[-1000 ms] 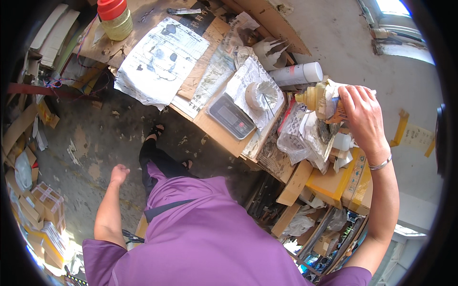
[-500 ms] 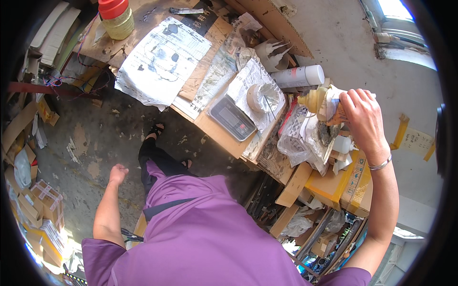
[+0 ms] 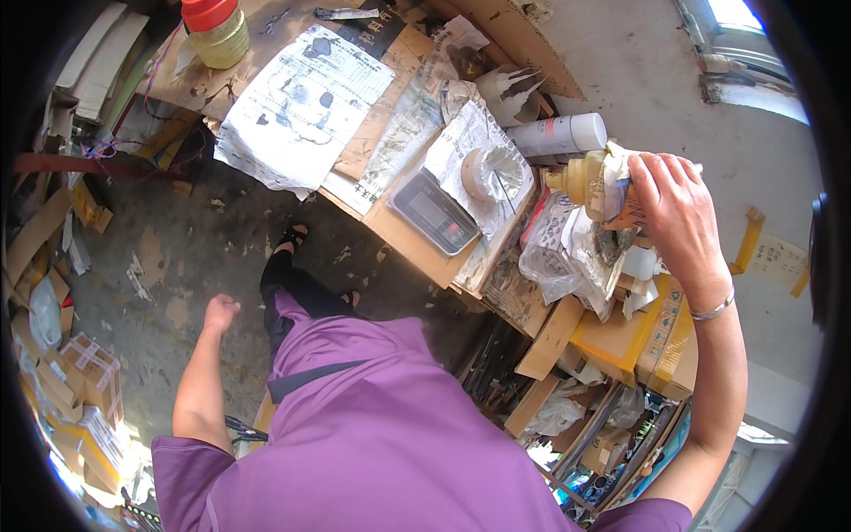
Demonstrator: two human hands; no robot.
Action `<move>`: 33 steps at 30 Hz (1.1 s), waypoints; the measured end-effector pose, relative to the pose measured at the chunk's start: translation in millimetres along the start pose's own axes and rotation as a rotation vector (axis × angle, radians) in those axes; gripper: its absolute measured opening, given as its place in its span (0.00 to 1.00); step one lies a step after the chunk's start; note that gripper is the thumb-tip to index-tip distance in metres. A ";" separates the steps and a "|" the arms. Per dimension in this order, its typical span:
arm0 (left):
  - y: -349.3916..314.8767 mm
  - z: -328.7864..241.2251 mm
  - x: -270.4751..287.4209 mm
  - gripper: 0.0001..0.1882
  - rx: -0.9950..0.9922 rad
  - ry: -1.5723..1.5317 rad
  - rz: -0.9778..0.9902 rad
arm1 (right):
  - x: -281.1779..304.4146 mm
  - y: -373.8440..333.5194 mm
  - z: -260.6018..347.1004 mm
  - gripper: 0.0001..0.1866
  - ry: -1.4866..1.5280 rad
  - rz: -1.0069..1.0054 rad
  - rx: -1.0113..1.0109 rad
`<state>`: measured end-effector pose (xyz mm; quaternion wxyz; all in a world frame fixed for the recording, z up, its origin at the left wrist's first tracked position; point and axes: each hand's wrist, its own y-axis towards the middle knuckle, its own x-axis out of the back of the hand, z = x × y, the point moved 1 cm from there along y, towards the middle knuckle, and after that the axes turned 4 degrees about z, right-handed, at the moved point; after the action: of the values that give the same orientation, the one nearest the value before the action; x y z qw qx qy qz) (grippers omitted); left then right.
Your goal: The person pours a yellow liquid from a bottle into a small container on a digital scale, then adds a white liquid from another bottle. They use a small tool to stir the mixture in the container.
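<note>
My right hand (image 3: pixel 674 208) is wrapped round a bottle (image 3: pixel 607 188) with a yellowish ridged neck and a worn, stained wrapping. It is held on its side, its neck pointing left, above a wrapped stack by the table's right end. My left hand (image 3: pixel 222 312) hangs over the floor with its fingers curled and nothing visible in them. Nearest the bottle's neck on the table is a roll of tape (image 3: pixel 489 175) with a clear lining and a thin stick in it, on white paper. Beside that paper lies a digital scale (image 3: pixel 434 213).
A white spray can (image 3: pixel 558 136) lies behind the tape roll, near several nozzle bottles (image 3: pixel 514 93). Stained paper sheets (image 3: pixel 306 106) and a red-lidded jar (image 3: pixel 217 35) occupy the table's left part. Cardboard boxes (image 3: pixel 643 341) stand at right; more boxes (image 3: pixel 89 377) lie at far left.
The bottle in my right hand has shifted slightly left, still on its side. The scale's display looks darker now. My left hand has hardly moved.
</note>
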<state>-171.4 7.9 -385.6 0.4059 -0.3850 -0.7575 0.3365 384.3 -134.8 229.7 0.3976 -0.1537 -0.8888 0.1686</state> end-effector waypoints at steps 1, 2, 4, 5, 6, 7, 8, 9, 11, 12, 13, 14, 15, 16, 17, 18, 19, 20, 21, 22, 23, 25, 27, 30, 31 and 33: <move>-1.8 -1.8 0.9 0.20 0.005 -0.013 0.006 | -0.2 -0.1 0.2 0.24 0.000 0.001 -0.001; -4.2 -3.4 1.6 0.20 0.011 -0.026 0.013 | 0.2 0.3 0.7 0.23 -0.004 -0.024 0.000; -14.2 -13.3 4.7 0.20 0.027 -0.036 0.019 | 1.8 1.9 2.3 0.21 -0.011 -0.071 0.002; -23.7 -24.1 7.9 0.20 0.038 -0.032 0.017 | 1.9 2.5 2.5 0.21 -0.011 -0.069 0.003; -29.0 -28.9 9.8 0.20 0.050 -0.029 0.015 | 2.0 3.1 2.5 0.22 -0.012 -0.067 0.003; -29.4 -27.0 10.1 0.20 0.050 -0.028 0.011 | 3.0 3.4 2.4 0.22 -0.014 -0.066 0.002; -29.1 -23.7 9.9 0.20 0.050 -0.026 0.007 | 3.3 3.5 2.3 0.22 -0.010 -0.067 0.001; -28.9 -20.1 9.6 0.20 0.051 -0.024 0.002 | 3.2 3.6 2.1 0.22 -0.005 -0.068 0.001; -26.3 -14.5 9.6 0.21 0.051 -0.017 0.003 | 2.4 3.3 2.3 0.22 0.001 -0.081 -0.008; -25.7 -12.5 9.8 0.21 0.051 -0.013 0.003 | 1.0 3.2 3.2 0.22 0.003 -0.094 -0.015; -25.5 -12.5 10.4 0.21 0.053 -0.031 0.010 | 0.4 3.3 3.8 0.22 0.004 -0.107 -0.022; -25.3 -13.0 10.9 0.21 0.055 -0.049 0.016 | -0.2 3.1 3.8 0.22 -0.005 -0.105 -0.016; -25.3 -13.9 11.4 0.21 0.057 -0.067 0.023 | -1.0 2.5 3.3 0.23 -0.014 -0.102 -0.011; -25.7 -17.5 11.7 0.21 0.050 -0.065 0.010 | -1.8 1.9 2.7 0.23 -0.023 -0.100 -0.007; -27.0 -22.7 11.6 0.21 0.042 -0.062 -0.004 | -2.3 1.8 3.0 0.22 -0.026 -0.099 0.004; -28.4 -26.5 11.9 0.21 0.035 -0.060 -0.017 | -2.5 1.8 3.6 0.22 -0.030 -0.099 0.015; -29.1 -30.1 11.4 0.21 0.036 -0.066 -0.011 | -1.5 1.4 3.3 0.22 -0.037 -0.098 0.025; -29.7 -33.5 11.2 0.20 0.038 -0.071 -0.005 | -0.9 0.9 3.6 0.22 -0.032 -0.094 0.025; -29.4 -36.0 10.8 0.20 0.039 -0.077 0.001 | -0.7 0.6 4.5 0.22 -0.027 -0.091 0.025; -28.8 -34.5 8.3 0.20 0.042 -0.083 -0.002 | -0.1 0.9 5.2 0.22 -0.024 -0.087 0.027; -28.1 -29.4 6.0 0.20 0.044 -0.090 -0.005 | 1.0 1.9 6.1 0.20 -0.054 -0.118 0.031; -26.8 -21.5 3.0 0.20 0.036 -0.089 -0.009 | -1.7 0.8 3.7 0.20 -0.028 -0.108 0.019; -27.8 -14.8 1.2 0.21 0.014 -0.074 -0.012 | -2.5 0.9 2.8 0.20 -0.010 -0.110 0.020; -34.3 -11.2 -0.9 0.21 0.009 -0.084 -0.026 | -1.4 1.8 2.9 0.19 -0.009 -0.111 0.031; -36.9 -9.9 -1.3 0.20 0.022 -0.096 -0.026 | -1.5 2.5 3.0 0.19 -0.015 -0.104 0.032; -41.4 -7.1 -2.5 0.20 0.049 -0.120 -0.027 | -1.7 3.9 1.5 0.18 -0.007 -0.062 0.032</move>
<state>-177.1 -12.5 -349.3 0.3736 -0.3438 -0.7771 0.3719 384.8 -132.2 225.9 0.4019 -0.1189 -0.8917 0.1709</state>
